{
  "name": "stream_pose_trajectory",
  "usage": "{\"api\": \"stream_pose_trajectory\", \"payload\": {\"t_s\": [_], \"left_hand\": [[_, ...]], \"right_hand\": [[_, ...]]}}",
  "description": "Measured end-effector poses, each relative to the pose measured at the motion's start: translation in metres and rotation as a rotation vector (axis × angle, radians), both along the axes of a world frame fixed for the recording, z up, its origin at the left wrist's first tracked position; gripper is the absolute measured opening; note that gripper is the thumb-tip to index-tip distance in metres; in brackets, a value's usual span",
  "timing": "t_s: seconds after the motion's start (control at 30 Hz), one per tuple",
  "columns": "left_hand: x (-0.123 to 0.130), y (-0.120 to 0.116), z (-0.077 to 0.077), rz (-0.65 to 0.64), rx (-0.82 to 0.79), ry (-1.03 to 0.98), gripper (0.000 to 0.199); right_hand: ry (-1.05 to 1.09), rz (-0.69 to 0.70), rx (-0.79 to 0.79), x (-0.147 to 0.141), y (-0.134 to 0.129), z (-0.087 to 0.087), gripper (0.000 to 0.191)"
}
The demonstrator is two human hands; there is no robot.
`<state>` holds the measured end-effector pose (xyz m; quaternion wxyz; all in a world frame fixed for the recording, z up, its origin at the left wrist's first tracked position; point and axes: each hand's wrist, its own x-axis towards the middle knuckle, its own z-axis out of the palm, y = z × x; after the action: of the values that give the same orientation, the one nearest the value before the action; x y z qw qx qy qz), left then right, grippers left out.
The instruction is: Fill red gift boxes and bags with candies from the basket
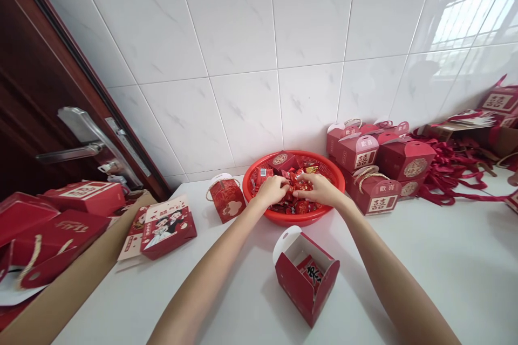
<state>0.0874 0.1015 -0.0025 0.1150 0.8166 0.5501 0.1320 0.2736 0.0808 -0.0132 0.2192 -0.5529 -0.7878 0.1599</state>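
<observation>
Both hands are over a red plastic basket (297,220) heaped with red-wrapped sweets (301,206). At the left of the heap, my left hand (273,190) has its fingers curled together on a red wrapped piece too small to make out clearly. My right hand (318,190) reaches in from the right, thumb and fingers apart around the sweets, touching them. Nearer to me, between my forearms, stands an open red box (301,285) with a white inside. A red packet (311,272) with a large black character lies in it.
A small red box (227,199) with a rope handle stands left of the basket. Further left are a box with a couple printed on it (169,226) and a carton (81,280) of red boxes. Stacked boxes (378,164) and red ribbons (439,172) lie right.
</observation>
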Motion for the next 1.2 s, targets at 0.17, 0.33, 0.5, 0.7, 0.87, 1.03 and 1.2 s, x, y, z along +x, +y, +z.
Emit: {"api": "stream_pose_trajectory", "payload": {"t_s": [0.17, 0.33, 0.5, 0.7, 0.87, 1.03, 1.2], "left_hand": [[0.001, -0.010, 0.005, 0.186, 0.049, -0.024, 0.035], [0.000, -0.016, 0.008, 0.230, 0.064, 0.006, 0.036], [0.003, -0.018, 0.008, 0.152, 0.045, 0.062, 0.032], [0.004, -0.018, 0.004, -0.050, -0.045, 0.129, 0.025], [0.003, -0.016, 0.004, -0.221, -0.117, 0.163, 0.019], [0.003, -0.015, 0.007, -0.330, -0.125, 0.200, 0.023], [0.000, -0.012, 0.004, -0.331, -0.195, 0.102, 0.040]], "right_hand": [[-0.225, 0.094, -0.097, -0.007, -0.004, 0.004, 0.058], [-0.283, 0.125, -0.146, -0.009, -0.004, 0.003, 0.033], [-0.276, 0.108, -0.168, -0.009, -0.005, 0.002, 0.034], [-0.267, 0.099, -0.171, -0.010, -0.008, 0.005, 0.030], [-0.273, 0.094, -0.169, -0.009, -0.007, 0.004, 0.029], [-0.298, 0.054, -0.189, -0.009, -0.009, 0.006, 0.037], [-0.341, 0.075, -0.198, -0.010, -0.009, 0.006, 0.034]]}}
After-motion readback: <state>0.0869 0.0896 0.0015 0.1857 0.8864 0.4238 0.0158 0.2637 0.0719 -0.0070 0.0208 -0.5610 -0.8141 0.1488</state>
